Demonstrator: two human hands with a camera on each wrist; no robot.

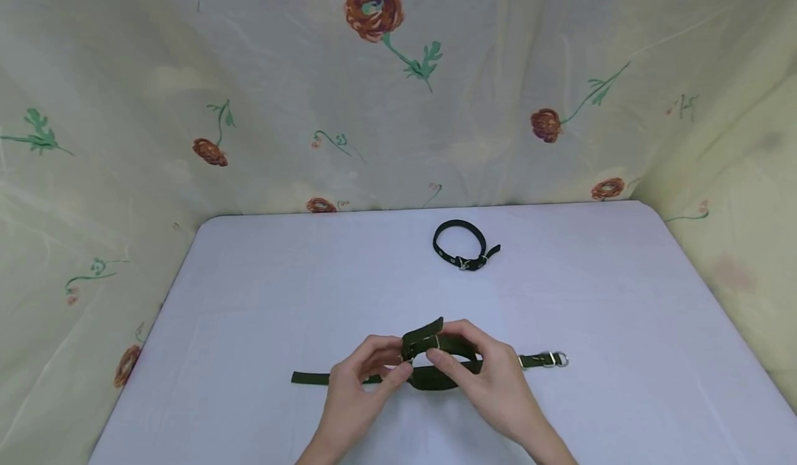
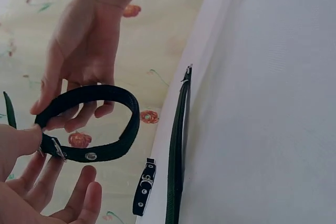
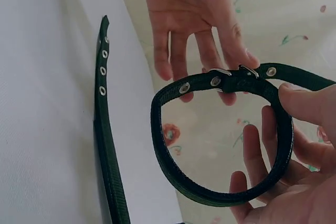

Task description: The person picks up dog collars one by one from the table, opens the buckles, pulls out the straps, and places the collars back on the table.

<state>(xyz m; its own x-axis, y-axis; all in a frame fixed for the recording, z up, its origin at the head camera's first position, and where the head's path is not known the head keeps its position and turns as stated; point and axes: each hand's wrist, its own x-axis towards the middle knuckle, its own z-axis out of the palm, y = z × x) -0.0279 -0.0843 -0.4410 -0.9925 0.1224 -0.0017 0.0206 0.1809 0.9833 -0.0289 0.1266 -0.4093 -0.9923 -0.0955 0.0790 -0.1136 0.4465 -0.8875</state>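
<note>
Between both hands is a dark green dog collar (image 1: 420, 346), fastened into a loop and raised over the table. My left hand (image 1: 356, 390) pinches it beside the metal buckle (image 2: 59, 149). With thumb and fingers, my right hand (image 1: 498, 376) grips the band on the other side. Eyelets show along the loop, and the free strap end (image 3: 310, 77) sticks out past the buckle. Below the hands, a second green collar (image 1: 540, 361) lies stretched out flat, its middle partly hidden by them; its eyelet end (image 3: 103, 72) shows in the right wrist view.
Farther back on the white table (image 1: 280, 285) lies a smaller black collar (image 1: 459, 223), buckled into a ring. A flower-printed cloth (image 1: 473, 105) hangs behind the table and along both sides.
</note>
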